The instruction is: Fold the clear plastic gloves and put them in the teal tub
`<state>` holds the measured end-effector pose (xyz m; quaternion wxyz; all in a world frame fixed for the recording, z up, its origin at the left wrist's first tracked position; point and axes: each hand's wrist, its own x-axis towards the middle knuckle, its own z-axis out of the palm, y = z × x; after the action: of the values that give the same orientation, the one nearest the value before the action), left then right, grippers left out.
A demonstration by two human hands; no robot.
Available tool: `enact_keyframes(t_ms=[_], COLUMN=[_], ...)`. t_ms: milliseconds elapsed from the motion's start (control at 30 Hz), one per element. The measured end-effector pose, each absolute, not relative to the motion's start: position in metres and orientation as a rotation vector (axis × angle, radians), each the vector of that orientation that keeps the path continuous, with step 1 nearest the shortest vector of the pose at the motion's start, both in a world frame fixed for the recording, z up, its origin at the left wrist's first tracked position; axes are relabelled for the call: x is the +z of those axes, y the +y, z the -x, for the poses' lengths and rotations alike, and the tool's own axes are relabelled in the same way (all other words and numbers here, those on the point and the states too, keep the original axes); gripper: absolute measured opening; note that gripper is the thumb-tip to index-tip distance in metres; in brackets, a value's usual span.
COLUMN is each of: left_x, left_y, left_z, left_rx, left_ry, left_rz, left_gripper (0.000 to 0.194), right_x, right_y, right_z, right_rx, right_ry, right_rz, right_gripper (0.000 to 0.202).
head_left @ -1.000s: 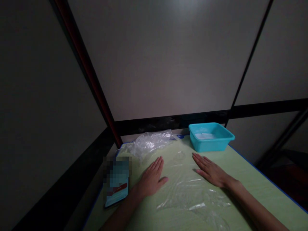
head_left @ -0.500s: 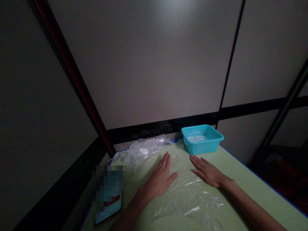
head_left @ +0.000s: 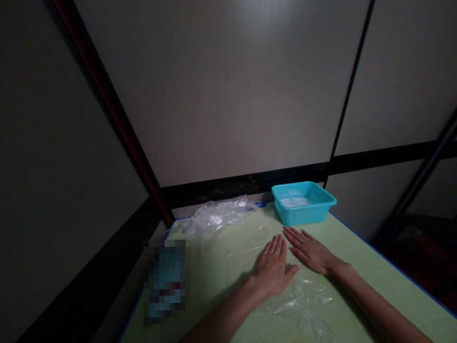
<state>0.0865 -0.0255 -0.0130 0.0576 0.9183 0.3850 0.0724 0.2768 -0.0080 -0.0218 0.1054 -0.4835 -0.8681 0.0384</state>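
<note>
Clear plastic film spreads beneath left hand, the nearer (long axis unclear); right hand alongside; both flat, grasping nothing.

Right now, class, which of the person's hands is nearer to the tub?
Right. The right hand lies flat close to the near side of the tub; the left hand is farther from it, nearer the camera and more to the left.

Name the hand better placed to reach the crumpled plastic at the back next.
Left, most likely: the left hand lies on the side nearer the crumpled plastic, while the right hand lies farther over, just in front of the turquoise tub.
</note>
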Motion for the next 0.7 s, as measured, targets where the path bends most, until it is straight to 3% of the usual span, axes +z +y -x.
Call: enact_keyframes(t_ms=[367,700], left_x=[-0.001,-0.002], left_y=[-0.036,-0.037], left_z=[0.017,0.024], left_rx=[0.124,0.127], left_ry=[1.311,1.362], left_rz=[-2.746,-2.792], left_gripper=[0.059,0.07], right_x=[-0.018,-0.011], right_y=[-0.009,0.0], right_z=[-0.277,-0.282], right_rx=[0.098,0.155], right_ry=[-2.588,-2.589], right_rz=[1.464,1.432], right_gripper=[0.053,0.053])
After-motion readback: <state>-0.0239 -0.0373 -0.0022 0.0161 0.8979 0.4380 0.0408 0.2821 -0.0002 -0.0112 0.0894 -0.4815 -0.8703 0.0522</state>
